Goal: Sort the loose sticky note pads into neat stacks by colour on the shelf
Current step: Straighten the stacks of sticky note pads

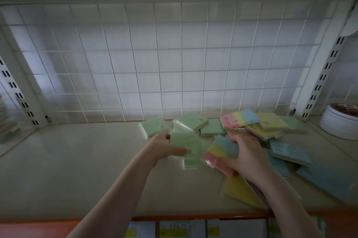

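Two bare hands over a pale glossy shelf (pixel 81 160), amid a scatter of square wrapped sticky note pads. Left hand (pixel 162 147) gripping a mint-green pad (pixel 186 145), thumb laid across its near face, fingers curled behind its far edge. Right hand (pixel 246 157) clasping a striped pad of pink, yellow and blue bands (pixel 220 152), fingers wrapped round its lower edge. Beneath and just beside the held green pad, more green pads, three of them (pixel 155 126) (pixel 191 121) (pixel 212 128) loose near the back of the shelf. Behind the right hand, a second striped pad (pixel 239 118) leaning on yellow pads (pixel 269 121). Further right, pale blue pads (pixel 290 152) overlapping one another toward the shelf's right edge. Near the front, under the right forearm, a large yellow pad (pixel 240 191) lying flat. At the back, a white wire grid panel (pixel 155 63). Far right, a round white tub (pixel 339 123) standing apart from the pile. Far left, blurred behind a clear divider, a stack of pastel pads (pixel 6 121).
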Demonstrator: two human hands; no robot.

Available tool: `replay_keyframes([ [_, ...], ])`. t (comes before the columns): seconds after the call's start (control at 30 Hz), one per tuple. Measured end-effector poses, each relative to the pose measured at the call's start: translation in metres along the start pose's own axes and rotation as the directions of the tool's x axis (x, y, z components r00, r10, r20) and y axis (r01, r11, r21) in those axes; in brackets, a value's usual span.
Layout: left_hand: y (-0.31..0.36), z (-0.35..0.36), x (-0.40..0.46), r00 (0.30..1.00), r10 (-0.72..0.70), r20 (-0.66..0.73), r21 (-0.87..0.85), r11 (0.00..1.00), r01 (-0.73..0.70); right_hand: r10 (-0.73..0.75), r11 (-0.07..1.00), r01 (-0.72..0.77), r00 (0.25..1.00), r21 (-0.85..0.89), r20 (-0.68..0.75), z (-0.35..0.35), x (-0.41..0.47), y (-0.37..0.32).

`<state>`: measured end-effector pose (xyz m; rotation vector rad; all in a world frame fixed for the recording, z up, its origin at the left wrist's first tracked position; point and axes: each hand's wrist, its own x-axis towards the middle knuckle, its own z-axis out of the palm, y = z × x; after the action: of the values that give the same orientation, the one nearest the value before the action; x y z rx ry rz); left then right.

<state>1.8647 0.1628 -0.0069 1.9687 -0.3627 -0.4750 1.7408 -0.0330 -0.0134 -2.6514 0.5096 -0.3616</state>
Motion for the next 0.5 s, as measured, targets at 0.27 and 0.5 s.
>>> replay_keyframes([
  [0.27,-0.013,-0.026,-0.022,1.0,-0.001,-0.017,-0.051,0.999,0.0,-0.154,0.969,0.163,0.986,0.186,-0.061,-0.003,-0.003,-0.013],
  [0.5,-0.023,-0.041,-0.037,0.989,0.01,-0.147,-0.095,0.995,-0.024,-0.166,0.961,0.166,0.986,0.221,-0.018,-0.003,-0.005,-0.018],
])
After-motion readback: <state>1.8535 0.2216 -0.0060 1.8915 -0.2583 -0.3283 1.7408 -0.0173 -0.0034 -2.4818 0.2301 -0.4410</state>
